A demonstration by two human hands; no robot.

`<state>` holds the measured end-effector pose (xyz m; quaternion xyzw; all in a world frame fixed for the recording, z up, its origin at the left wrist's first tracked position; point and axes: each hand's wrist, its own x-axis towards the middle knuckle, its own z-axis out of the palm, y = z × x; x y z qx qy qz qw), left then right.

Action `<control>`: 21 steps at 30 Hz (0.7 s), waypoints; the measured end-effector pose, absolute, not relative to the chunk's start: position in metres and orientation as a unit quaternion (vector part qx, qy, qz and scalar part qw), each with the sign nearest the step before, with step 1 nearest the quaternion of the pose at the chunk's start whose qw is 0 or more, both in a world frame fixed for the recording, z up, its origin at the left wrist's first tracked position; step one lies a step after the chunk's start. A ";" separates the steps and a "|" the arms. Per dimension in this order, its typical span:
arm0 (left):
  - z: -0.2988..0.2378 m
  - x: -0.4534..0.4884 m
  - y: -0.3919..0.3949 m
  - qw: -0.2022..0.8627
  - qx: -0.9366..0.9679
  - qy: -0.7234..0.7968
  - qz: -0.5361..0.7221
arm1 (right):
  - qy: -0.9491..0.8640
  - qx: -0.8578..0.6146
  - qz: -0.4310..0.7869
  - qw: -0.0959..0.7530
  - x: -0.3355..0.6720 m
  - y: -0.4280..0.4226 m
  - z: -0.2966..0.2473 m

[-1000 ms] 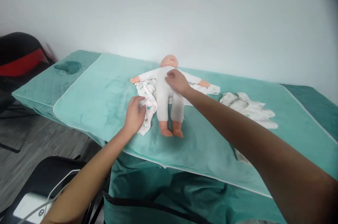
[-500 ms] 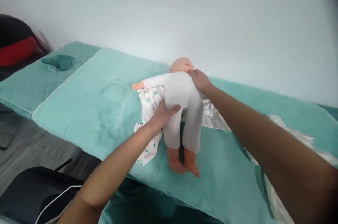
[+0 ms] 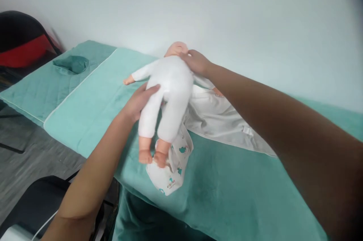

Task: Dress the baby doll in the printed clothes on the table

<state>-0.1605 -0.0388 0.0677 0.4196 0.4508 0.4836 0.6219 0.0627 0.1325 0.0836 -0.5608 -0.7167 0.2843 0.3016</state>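
Observation:
A baby doll [image 3: 172, 78] with a white cloth body is held between my two hands over the bed. Its head points to the wall and its bare feet toward me. My left hand [image 3: 140, 101] is closed around the hip and upper thigh, thumb on top. Around the neck and shoulder my right hand [image 3: 195, 61] is closed; some of its fingers are hidden behind the doll. Beneath and right of the doll lies a white cloth garment [image 3: 221, 120], with a printed part [image 3: 177, 173] under the feet.
The bed has a green cover [image 3: 227, 180] and a face hole [image 3: 72, 64] at its far left. A white wall rises behind it. A black and red chair [image 3: 25, 50] stands at the left, and another black chair [image 3: 36, 203] at the near left.
The doll has moved left and toward the wall with both hands. More of the white garment now shows on the right, and its printed part lies under the doll's feet.

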 end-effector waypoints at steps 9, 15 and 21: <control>0.036 -0.224 -0.019 0.407 0.482 0.637 0.444 | -0.740 -0.592 0.240 0.210 0.051 0.162 0.058; 0.041 -0.193 -0.103 -0.009 0.764 0.596 0.246 | -0.697 -0.709 0.103 0.033 0.158 0.096 0.056; 0.027 -0.154 -0.184 -0.058 0.881 0.455 0.119 | -0.746 -0.659 0.013 -0.098 0.210 -0.008 0.044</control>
